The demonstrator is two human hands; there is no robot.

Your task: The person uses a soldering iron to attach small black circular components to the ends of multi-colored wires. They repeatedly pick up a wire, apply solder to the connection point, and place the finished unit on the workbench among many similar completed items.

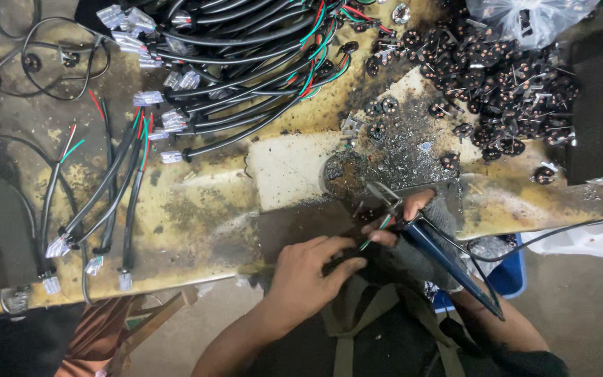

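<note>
Two bare hands at work low in the head view, close together over the near edge of the stained yellow desk [197,209]. Left hand [308,269] reaching in from lower left, forearm slanted up, palm down, fingers curled and clenched round the black end of a short cable [347,262]. Red and green wire ends [378,227] fanning out of that cable, up toward the other hand. Right hand [413,237] in a grey fingerless glove, coming in from lower right, thumb and forefinger pinched at the wire ends and grip closed on a blue-handled tool [448,262]; handle running down along the forearm, metal tip [384,193] pointing up-left onto the desk. Just beyond the tip, a round charred patch [343,174] amid silvery metal scraps [406,150].

Farther back, a heap of black cables with clear plastic connectors [246,63] at top centre. Top right, a pile of small black round plug inserts [504,84], partly under a clear plastic bag [532,17]. Left side, several finished short cables [116,202] laid side by side. Below the desk edge at right, a blue bin [507,276].
</note>
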